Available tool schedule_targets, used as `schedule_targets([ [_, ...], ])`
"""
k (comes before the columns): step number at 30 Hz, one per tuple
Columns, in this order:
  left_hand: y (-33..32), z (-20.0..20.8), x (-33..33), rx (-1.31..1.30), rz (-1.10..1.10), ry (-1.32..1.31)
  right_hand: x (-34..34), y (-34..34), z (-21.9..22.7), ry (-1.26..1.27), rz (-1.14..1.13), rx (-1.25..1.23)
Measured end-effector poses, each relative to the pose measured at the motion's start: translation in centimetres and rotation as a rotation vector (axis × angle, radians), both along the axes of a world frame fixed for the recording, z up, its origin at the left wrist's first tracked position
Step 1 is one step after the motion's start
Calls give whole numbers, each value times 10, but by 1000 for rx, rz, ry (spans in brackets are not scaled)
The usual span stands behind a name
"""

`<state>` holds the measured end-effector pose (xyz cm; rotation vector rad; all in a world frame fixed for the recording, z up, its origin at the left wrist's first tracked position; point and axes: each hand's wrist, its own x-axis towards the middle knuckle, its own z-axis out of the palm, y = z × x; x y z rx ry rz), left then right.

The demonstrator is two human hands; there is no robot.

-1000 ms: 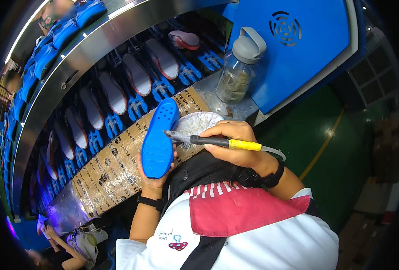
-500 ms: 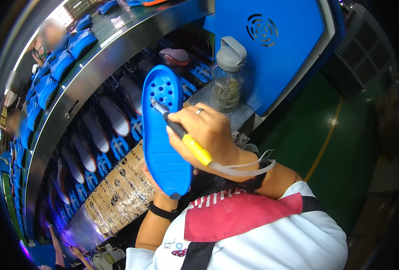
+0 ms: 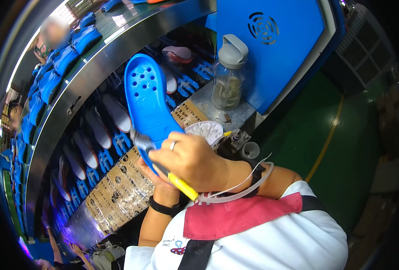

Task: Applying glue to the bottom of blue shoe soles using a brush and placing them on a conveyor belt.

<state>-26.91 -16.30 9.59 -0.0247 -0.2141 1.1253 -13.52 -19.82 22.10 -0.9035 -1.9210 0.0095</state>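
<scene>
A blue shoe sole [image 3: 151, 114], with small dark holes at its far end, stands tilted in front of me. My left hand [image 3: 156, 176] grips its near end from below; the sole hides some of its fingers. In my closed right hand [image 3: 192, 159] is a brush [image 3: 181, 185] with a yellow section on its handle and a clear tube trailing from its back end. Its bristles [image 3: 141, 141] lie at the left rim of the sole's near half, slightly blurred. Part of the near end is covered by my right hand.
Behind the sole, a rack carries several shoe uppers [image 3: 116, 112] and blue clamps. Blue soles [image 3: 64, 60] line a raised conveyor at left. A tape-wrapped cardboard surface [image 3: 118, 193], a grey-lidded bottle [image 3: 228, 85], a white bowl [image 3: 206, 129] and a blue cabinet [image 3: 285, 58] stand close by. Other people work at far left.
The brush has moved from the holed far end down to the near left rim. The sole has shifted left and tilted, uncovering the white bowl.
</scene>
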Motion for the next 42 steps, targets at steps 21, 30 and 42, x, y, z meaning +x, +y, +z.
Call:
schedule_targets([
  [21, 23, 63, -20, 251, 98, 346, 15, -22, -16, 187, 540, -394],
  [30, 29, 67, -38, 410, 157, 472, 19, -25, -19, 212, 448, -395],
  [42, 26, 83, -47, 463, 246, 711, 31, -27, -24, 7, 617, -488],
])
